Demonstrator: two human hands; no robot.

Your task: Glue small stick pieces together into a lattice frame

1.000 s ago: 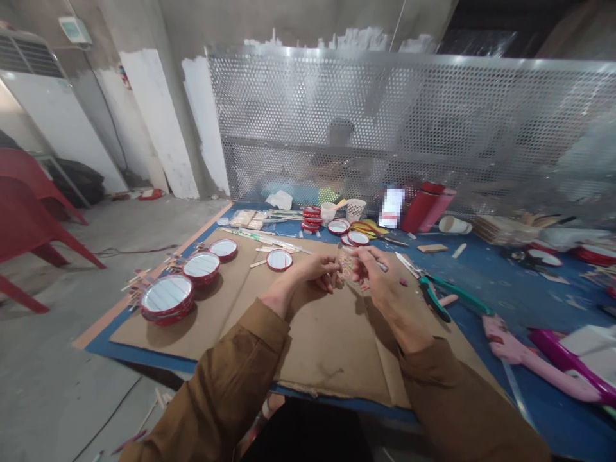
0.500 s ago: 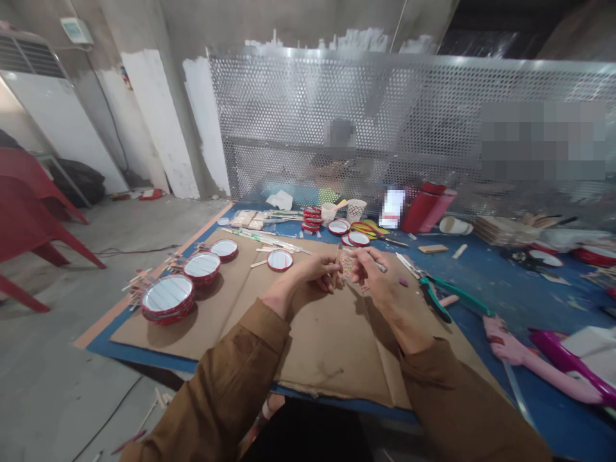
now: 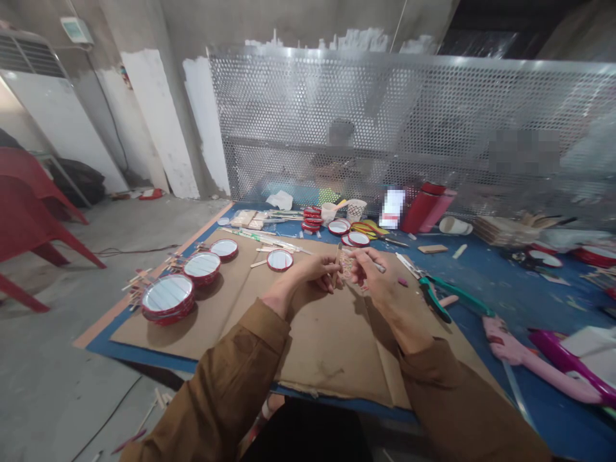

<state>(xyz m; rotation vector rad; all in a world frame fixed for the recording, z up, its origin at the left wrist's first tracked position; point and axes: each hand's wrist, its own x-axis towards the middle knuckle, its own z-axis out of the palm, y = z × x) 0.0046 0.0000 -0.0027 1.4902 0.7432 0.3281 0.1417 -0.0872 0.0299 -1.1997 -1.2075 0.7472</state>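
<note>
Above the cardboard sheet (image 3: pixel 317 340), my left hand (image 3: pixel 321 273) is closed on a small wooden stick (image 3: pixel 337 256), pinched upright between thumb and fingers. Close beside it, my right hand (image 3: pixel 366 268) curls around a slim pen-like tool (image 3: pixel 380 267), whose grey end sticks out past the fingers. A small patterned piece (image 3: pixel 346 264) shows between the two hands; I cannot tell which hand holds it. Left of my hands lies a round red-rimmed piece with a white face (image 3: pixel 280 260). Stacked red-rimmed rounds (image 3: pixel 168 295) with wooden sticks stand on the cardboard's left.
Green-handled pliers (image 3: pixel 436 298) and a pink glue gun (image 3: pixel 520 353) lie to the right on the blue table. Along the back stand a paper cup (image 3: pixel 356 210), yellow-handled scissors (image 3: pixel 370 228) and a red bottle (image 3: pixel 423 208). A perforated metal panel (image 3: pixel 289 109) rises behind.
My hands and the things in them look almost unchanged. Behind the perforated panel, a blurred shape at the right has shifted.
</note>
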